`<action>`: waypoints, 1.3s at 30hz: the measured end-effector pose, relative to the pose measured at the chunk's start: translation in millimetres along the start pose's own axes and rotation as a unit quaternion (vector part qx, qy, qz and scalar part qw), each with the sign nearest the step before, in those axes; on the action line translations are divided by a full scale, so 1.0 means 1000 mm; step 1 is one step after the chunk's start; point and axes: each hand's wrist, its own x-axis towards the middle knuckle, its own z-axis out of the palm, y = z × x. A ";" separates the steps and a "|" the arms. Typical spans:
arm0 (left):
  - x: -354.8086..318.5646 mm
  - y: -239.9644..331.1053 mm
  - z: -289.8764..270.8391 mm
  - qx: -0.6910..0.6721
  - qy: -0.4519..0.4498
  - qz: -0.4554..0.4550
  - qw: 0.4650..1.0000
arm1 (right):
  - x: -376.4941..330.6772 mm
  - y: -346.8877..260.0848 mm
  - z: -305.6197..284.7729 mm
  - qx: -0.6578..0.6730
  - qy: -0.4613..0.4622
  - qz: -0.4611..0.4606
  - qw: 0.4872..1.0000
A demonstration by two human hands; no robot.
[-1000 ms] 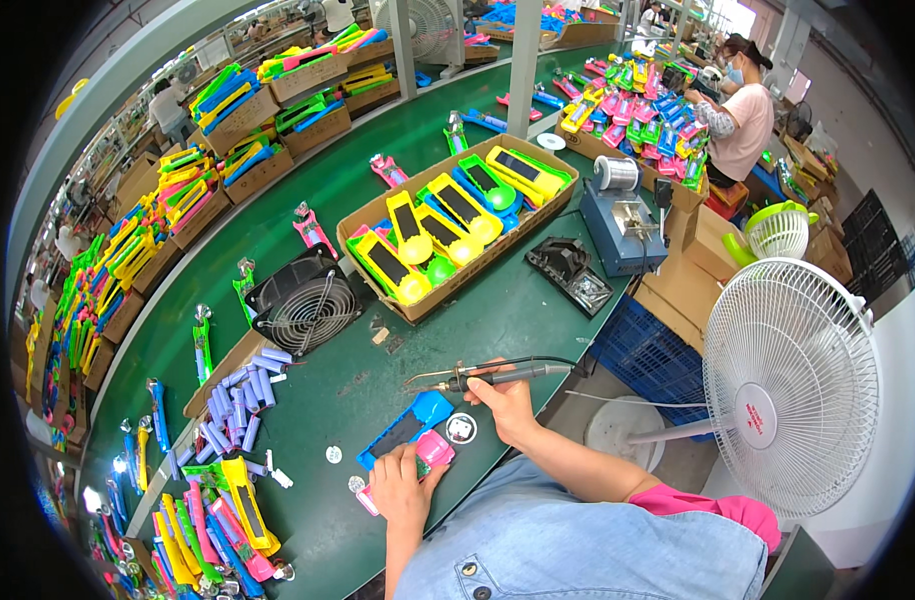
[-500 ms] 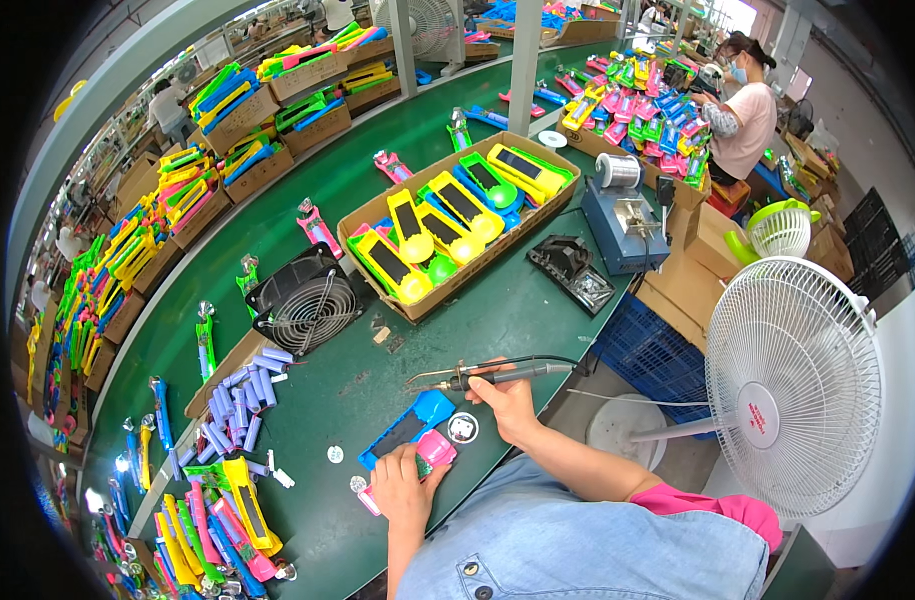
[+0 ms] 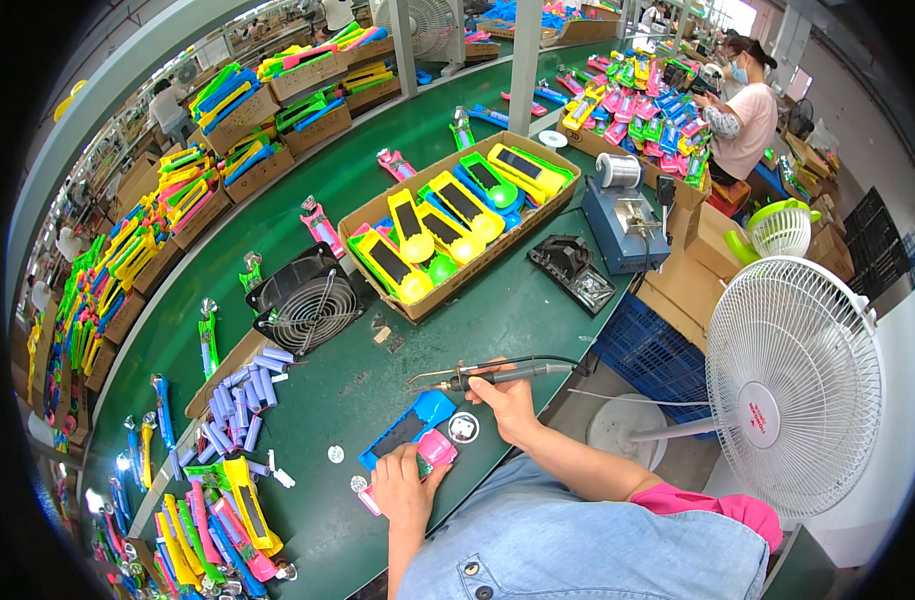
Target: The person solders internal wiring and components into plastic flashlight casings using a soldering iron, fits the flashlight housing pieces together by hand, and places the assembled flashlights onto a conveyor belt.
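Observation:
My right hand [image 3: 508, 406] is closed round the grey handle of a soldering iron [image 3: 518, 374]. A thin metal tube runs along the iron, and the tip points left over the bench. My left hand [image 3: 402, 486] grips a pink plastic housing [image 3: 436, 449] with a small green part at its edge; the fingers hide much of it. A blue plastic shell [image 3: 408, 428] with a dark panel lies against the pink housing, near my left fingertips. Beside them is a round white disc with a metal part [image 3: 464, 428]. Small silvery discs [image 3: 336, 454] lie to the left.
Purple battery cells [image 3: 240, 402] and colourful housings [image 3: 213, 525] are piled at left. A carton of housings [image 3: 418, 312], a black fan [image 3: 310, 300], and a blue soldering unit [image 3: 618, 235] stand farther back. The green conveyor [image 3: 278, 215] carries pieces. A white fan [image 3: 788, 380] stands right; a co-worker [image 3: 748, 110] sits beyond.
The pieces on the conveyor have shifted slightly to the right and away. Both my hands, the soldering iron and the housings stay nearly where they were.

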 end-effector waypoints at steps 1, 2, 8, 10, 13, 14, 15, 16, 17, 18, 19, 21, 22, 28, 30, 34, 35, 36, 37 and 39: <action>0.000 0.000 0.000 0.000 0.000 0.000 1.000 | 0.000 0.000 0.000 0.000 0.000 0.000 1.000; 0.000 0.000 0.000 0.000 0.000 0.000 1.000 | 0.000 0.000 0.000 -0.001 0.000 -0.001 1.000; 0.001 0.000 0.000 -0.002 -0.002 -0.001 1.000 | 0.001 0.002 -0.001 -0.001 -0.001 -0.001 1.000; 0.001 0.000 0.000 -0.004 0.001 0.000 1.000 | 0.001 0.002 -0.001 0.001 -0.002 -0.002 1.000; 0.000 -0.001 0.000 -0.005 0.004 0.002 1.000 | 0.000 0.002 0.000 -0.002 0.000 0.000 1.000; 0.000 0.000 0.000 -0.004 0.003 0.002 1.000 | 0.000 0.002 0.000 0.000 0.000 -0.001 1.000; 0.000 0.000 0.000 -0.003 0.001 0.002 1.000 | 0.000 0.002 0.000 0.003 0.000 -0.003 1.000; 0.000 0.000 0.000 -0.003 0.001 0.002 1.000 | 0.000 0.002 -0.001 0.003 0.000 -0.002 1.000; 0.000 -0.001 0.000 -0.002 -0.001 0.002 1.000 | 0.001 0.003 -0.001 0.001 0.001 -0.001 1.000; 0.000 -0.001 0.000 0.000 -0.003 0.002 1.000 | 0.001 0.003 -0.001 -0.001 0.003 0.000 1.000; 0.000 -0.001 0.000 0.000 -0.003 0.002 1.000 | 0.001 0.003 -0.001 -0.001 0.003 0.000 1.000; 0.000 -0.001 0.001 0.001 -0.002 0.003 1.000 | 0.000 0.002 0.000 0.001 0.003 -0.001 1.000; 0.000 -0.001 0.000 0.001 -0.002 0.003 1.000 | 0.001 0.002 0.000 0.001 0.003 0.000 1.000; 0.001 0.000 0.000 0.000 -0.001 0.000 1.000 | 0.001 0.003 -0.002 0.004 0.002 -0.001 1.000; 0.001 0.000 0.000 -0.002 0.000 -0.001 1.000 | 0.001 0.003 -0.002 0.002 0.002 0.000 1.000; 0.001 0.000 0.000 -0.001 -0.001 -0.002 1.000 | 0.000 0.003 -0.002 0.000 0.004 0.002 1.000; 0.001 0.000 0.000 -0.001 0.000 -0.002 1.000 | 0.001 0.003 -0.002 0.000 0.003 0.001 1.000; 0.001 0.000 0.000 -0.001 0.000 -0.001 1.000 | 0.001 0.003 -0.002 -0.001 0.002 0.000 1.000; 0.001 0.000 0.000 -0.001 0.000 -0.001 1.000 | 0.001 0.003 -0.002 0.000 0.002 0.000 1.000; 0.000 0.000 0.000 -0.002 -0.001 -0.003 1.000 | 0.001 0.003 -0.003 -0.002 0.001 0.001 1.000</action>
